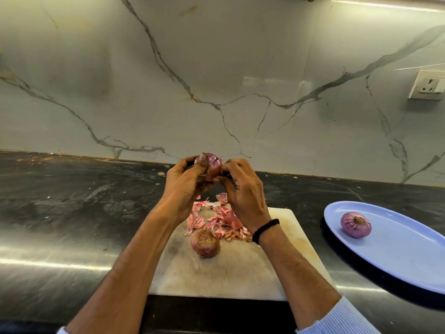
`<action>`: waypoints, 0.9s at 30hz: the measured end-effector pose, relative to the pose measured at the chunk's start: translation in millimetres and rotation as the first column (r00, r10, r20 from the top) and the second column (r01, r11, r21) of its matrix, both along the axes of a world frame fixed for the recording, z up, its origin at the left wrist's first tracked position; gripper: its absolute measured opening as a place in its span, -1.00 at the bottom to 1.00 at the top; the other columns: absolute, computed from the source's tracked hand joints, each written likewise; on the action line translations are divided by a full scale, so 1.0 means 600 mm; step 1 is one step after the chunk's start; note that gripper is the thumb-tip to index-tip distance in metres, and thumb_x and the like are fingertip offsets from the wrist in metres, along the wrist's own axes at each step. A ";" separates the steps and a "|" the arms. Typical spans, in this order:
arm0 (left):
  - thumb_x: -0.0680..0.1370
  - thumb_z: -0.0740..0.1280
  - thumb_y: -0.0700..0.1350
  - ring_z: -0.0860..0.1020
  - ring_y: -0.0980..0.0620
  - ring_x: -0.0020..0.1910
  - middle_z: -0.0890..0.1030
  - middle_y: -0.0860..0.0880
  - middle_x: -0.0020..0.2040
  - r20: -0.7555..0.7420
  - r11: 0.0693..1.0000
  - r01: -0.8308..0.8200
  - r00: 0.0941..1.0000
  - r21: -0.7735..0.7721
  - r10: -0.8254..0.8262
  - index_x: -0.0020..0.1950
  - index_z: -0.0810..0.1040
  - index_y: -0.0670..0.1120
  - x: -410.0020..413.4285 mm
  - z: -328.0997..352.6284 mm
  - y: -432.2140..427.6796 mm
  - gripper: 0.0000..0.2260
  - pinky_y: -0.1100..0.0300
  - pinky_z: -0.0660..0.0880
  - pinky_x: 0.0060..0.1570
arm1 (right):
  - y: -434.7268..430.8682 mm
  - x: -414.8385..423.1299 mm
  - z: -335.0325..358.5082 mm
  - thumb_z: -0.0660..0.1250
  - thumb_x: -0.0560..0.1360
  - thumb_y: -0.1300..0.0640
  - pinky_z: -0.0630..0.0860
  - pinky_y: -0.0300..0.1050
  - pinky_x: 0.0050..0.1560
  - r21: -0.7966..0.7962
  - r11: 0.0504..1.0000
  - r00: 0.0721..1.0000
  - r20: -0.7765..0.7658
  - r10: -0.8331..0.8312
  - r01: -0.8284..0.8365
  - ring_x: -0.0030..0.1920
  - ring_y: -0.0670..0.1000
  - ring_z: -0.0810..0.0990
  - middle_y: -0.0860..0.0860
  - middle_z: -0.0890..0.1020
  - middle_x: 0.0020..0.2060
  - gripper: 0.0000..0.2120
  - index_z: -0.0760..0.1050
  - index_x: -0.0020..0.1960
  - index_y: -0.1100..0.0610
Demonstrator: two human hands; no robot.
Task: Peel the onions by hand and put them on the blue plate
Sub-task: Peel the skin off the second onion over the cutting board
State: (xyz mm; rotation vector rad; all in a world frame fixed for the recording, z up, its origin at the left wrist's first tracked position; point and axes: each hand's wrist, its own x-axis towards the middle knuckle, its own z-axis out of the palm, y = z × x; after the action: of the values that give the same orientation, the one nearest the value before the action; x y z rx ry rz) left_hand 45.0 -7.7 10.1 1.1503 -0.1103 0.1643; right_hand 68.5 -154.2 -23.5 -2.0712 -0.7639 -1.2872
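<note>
Above cutting board (240,273), I see left hand (185,183) curled round held onion (213,163), right hand (243,189) pinching its side; exact pinch point hidden behind fingers. Held onion mostly covered, purple top showing. Blue plate (397,259) cut off at right frame edge. Count: three onions. One held, one unpeeled onion (205,243) on board beside peel scraps (218,221), one peeled onion (355,224) on plate. Scraps too many to count.

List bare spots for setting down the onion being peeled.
Blue plate: bare across its near and right part, beyond the peeled onion at its far-left end. Cutting board: near half bare, in front of the unpeeled onion. Dark counter left of the board is mostly bare too. Crowded: the board's far half, under the peel pile.
</note>
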 end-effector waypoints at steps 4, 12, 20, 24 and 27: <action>0.55 0.38 0.01 0.68 -0.15 0.06 0.67 -0.17 0.12 0.003 1.000 -0.009 1.000 -0.011 0.009 0.27 0.56 -0.16 -0.001 0.001 0.000 -0.64 0.05 0.67 -0.07 | 0.002 -0.005 0.003 0.42 0.52 0.37 0.41 -0.51 0.04 0.037 0.999 1.000 -0.003 0.030 -0.030 -0.03 -0.22 0.42 0.09 0.53 -0.01 -0.87 0.54 0.04 0.25; 0.55 0.37 0.00 0.69 -0.12 0.00 0.67 -0.15 0.07 0.004 0.999 0.007 1.000 -0.050 -0.007 0.24 0.58 -0.17 -0.009 0.005 -0.006 -0.66 0.18 0.63 -0.27 | 0.002 0.001 -0.001 0.48 0.48 0.29 0.42 -0.50 0.10 0.006 0.998 0.996 -0.054 0.065 -0.065 0.05 -0.10 0.50 0.07 0.48 0.12 -0.55 0.37 0.27 0.10; 0.56 0.36 -0.01 0.67 -0.14 0.07 0.66 -0.17 0.10 -0.003 0.999 0.009 1.000 -0.048 -0.009 0.22 0.59 -0.17 -0.008 0.005 -0.006 -0.68 0.16 0.64 -0.23 | 0.001 -0.003 0.003 0.44 0.50 0.29 0.37 -0.56 0.11 -0.043 0.998 0.999 0.013 0.043 -0.042 0.05 -0.08 0.50 0.08 0.49 0.12 -0.57 0.36 0.27 0.10; 0.57 0.35 -0.02 0.67 -0.11 0.05 0.66 -0.16 0.10 -0.006 0.999 0.011 1.000 -0.051 -0.012 0.23 0.58 -0.18 -0.007 0.003 -0.006 -0.69 0.17 0.64 -0.23 | 0.000 -0.001 0.002 0.45 0.50 0.31 0.40 -0.48 0.14 -0.055 0.998 1.000 0.009 0.027 -0.027 0.07 -0.05 0.52 0.08 0.50 0.12 -0.55 0.34 0.29 0.08; 0.56 0.36 -0.01 0.67 -0.12 0.07 0.65 -0.17 0.12 -0.004 1.000 -0.001 1.000 -0.028 0.001 0.23 0.58 -0.17 -0.006 0.001 -0.006 -0.68 0.18 0.63 -0.22 | -0.001 -0.002 0.002 0.44 0.51 0.29 0.43 -0.41 0.14 -0.058 0.998 0.999 0.017 0.029 -0.028 0.07 -0.05 0.52 0.09 0.51 0.12 -0.57 0.34 0.29 0.08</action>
State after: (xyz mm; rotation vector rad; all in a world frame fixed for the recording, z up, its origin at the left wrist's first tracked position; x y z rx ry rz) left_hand 41.4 -11.1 10.9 1.1225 -0.1036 0.1635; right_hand 67.5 -155.1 -22.6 -2.0891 -0.8441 -1.2836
